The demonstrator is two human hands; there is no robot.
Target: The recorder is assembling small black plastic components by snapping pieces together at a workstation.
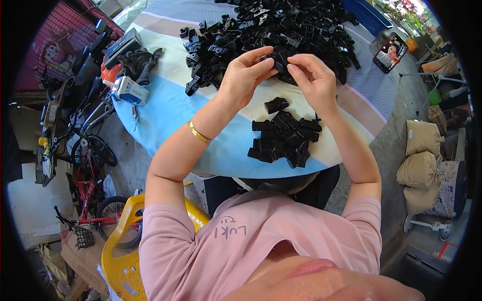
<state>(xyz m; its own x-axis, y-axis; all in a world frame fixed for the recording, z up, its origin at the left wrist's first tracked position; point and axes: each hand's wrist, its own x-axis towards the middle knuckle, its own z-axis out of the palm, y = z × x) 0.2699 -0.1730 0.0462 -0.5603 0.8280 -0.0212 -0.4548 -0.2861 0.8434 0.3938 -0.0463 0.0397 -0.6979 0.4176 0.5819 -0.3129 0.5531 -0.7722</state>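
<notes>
Between my two hands, above the cloth-covered round table (pixel 201 160), is a small black plastic part (pixel 281 62). My left hand (pixel 245 75) pinches it from the left with thumb and forefinger. From the other side my right hand (pixel 315 83) grips it, thumb and fingertips together. The part's finer shape is partly hidden by my fingers. Just beyond my hands spreads a large heap of similar black plastic parts (pixel 306 25). Nearer to me lies a smaller pile of black parts (pixel 285 134), with one black piece (pixel 276 104) a little apart at its far side.
On the table's left are a blue-and-white carton (pixel 131 91), a dark cloth bundle (pixel 139 66) and a box (pixel 123 46). A phone (pixel 390 53) stands at the far right. A yellow chair (pixel 113 251), a red bicycle (pixel 90 200) and stacked sacks (pixel 419 168) surround the table.
</notes>
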